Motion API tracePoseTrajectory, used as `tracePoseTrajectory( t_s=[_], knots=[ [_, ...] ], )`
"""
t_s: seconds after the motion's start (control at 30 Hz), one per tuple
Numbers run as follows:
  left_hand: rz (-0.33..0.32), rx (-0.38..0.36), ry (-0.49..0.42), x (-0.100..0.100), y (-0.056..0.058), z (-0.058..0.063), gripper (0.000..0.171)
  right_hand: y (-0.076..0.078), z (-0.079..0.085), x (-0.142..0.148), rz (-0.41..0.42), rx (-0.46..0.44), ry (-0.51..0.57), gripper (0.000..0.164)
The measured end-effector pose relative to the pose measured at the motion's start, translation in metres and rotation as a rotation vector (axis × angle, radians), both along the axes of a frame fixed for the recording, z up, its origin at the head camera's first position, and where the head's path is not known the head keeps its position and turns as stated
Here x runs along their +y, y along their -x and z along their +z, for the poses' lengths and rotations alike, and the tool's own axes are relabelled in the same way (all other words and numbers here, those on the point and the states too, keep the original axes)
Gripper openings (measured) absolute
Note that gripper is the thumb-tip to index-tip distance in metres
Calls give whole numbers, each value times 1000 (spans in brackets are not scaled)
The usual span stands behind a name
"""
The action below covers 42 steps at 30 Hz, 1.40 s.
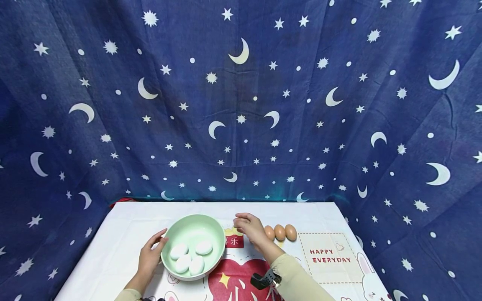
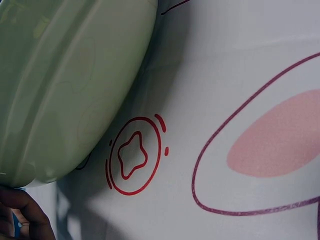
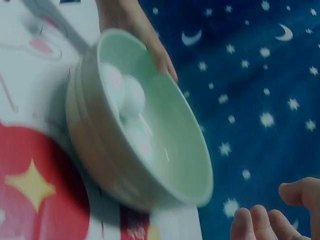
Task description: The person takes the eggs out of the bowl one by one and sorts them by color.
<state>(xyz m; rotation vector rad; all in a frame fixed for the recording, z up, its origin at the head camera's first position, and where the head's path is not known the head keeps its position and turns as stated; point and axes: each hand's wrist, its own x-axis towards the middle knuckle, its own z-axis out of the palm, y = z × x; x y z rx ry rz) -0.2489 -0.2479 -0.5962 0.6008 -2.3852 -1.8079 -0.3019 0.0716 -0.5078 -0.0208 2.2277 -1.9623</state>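
Note:
A pale green bowl point(image 1: 193, 228) stands left of the middle of the table, with several white eggs point(image 1: 196, 265) grouped in its near part. My left hand point(image 1: 149, 257) holds the bowl's left rim. In the left wrist view, curled fingers point(image 2: 25, 212) show beside the bowl's outer wall point(image 2: 75, 95). Right of the bowl, and apart from it, my right hand point(image 1: 251, 230) is raised with its fingers loosely bent and nothing in them. Three brown eggs point(image 1: 280, 232) lie in a row just beyond that hand, the leftmost partly covered by it.
A white tablecloth point(image 1: 143, 217) printed with a red heart, rabbits and lettering covers the table. Dark blue curtains point(image 1: 241, 104) with moons and stars hang behind and at both sides. My right wrist wears a black band point(image 1: 265, 279).

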Motion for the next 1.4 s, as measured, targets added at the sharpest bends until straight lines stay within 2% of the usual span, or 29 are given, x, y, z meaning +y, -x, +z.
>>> tracePoseTrajectory(
  t_s=[0.2, 0.33, 0.6, 0.8, 1.0, 1.2, 1.3, 1.4],
  knots=[
    [-2, 2, -9, 0, 0, 1, 53, -5, -5, -38, 149, -44, 54, 44],
    [-9, -4, -9, 0, 1, 0, 55, -5, -15, -56, 192, -65, 8, 46],
    [7, 3, -32, -1, 0, 1, 58, -6, -22, -82, 193, -95, -48, 52],
    [22, 14, -37, 0, 1, -1, 55, -5, -31, -94, 206, -129, -167, 52],
    [10, 12, -50, 1, 1, -2, 57, -2, -35, -101, 200, -152, -308, 50],
    [7, 11, -62, 0, 1, 0, 60, -3, -37, -107, 236, -80, -386, 43],
    [10, 7, -68, 0, 1, 0, 60, -4, -37, -108, 234, -27, -438, 38],
    [11, 8, -75, 0, 2, -1, 60, -5, -37, -108, 227, -10, -470, 36]
  ],
)
